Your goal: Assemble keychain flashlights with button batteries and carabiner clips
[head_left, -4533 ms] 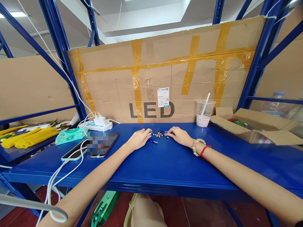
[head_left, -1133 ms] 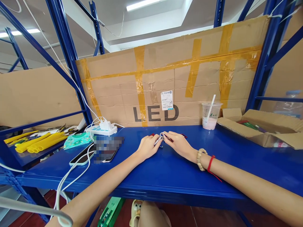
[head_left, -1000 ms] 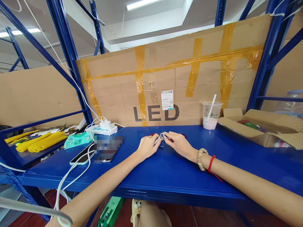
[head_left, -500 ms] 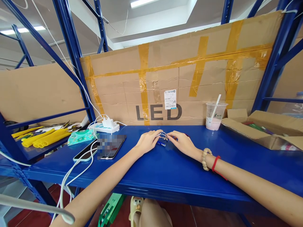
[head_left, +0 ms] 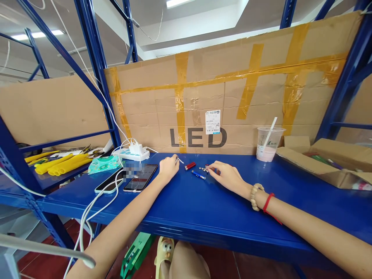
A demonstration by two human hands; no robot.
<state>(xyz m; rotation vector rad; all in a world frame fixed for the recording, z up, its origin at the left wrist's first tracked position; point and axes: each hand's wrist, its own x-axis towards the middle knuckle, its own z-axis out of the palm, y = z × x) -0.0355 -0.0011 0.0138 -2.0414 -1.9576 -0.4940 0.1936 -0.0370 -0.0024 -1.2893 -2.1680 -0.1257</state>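
Note:
Beyond the phones, my left hand [head_left: 169, 169] is closed around a thin pale rod [head_left: 180, 160] that pokes out past the fingertips; its kind is too small to tell. My right hand [head_left: 225, 174] rests on the blue table with fingers curled and fingertips together beside several small round silvery pieces [head_left: 203, 169]. Whatever its fingertips pinch is too small to name. Between the hands lie a short red tube [head_left: 190, 166] with a silvery end and a short blue tube [head_left: 198, 175] with silvery parts. Another red bit is partly hidden behind my right hand.
Two phones [head_left: 141, 178], white cables [head_left: 87, 211], a power strip [head_left: 132, 154] and a green packet [head_left: 104, 164] are at left. A plastic cup [head_left: 269, 144] with a straw and an open cardboard box [head_left: 334, 170] stand at right. Cardboard [head_left: 157, 116] walls the back.
My left hand has drawn away leftward from my right with the thin rod, uncovering the red tube and more of the blue one. My right hand stays by the silvery pieces. The view has shifted slightly.

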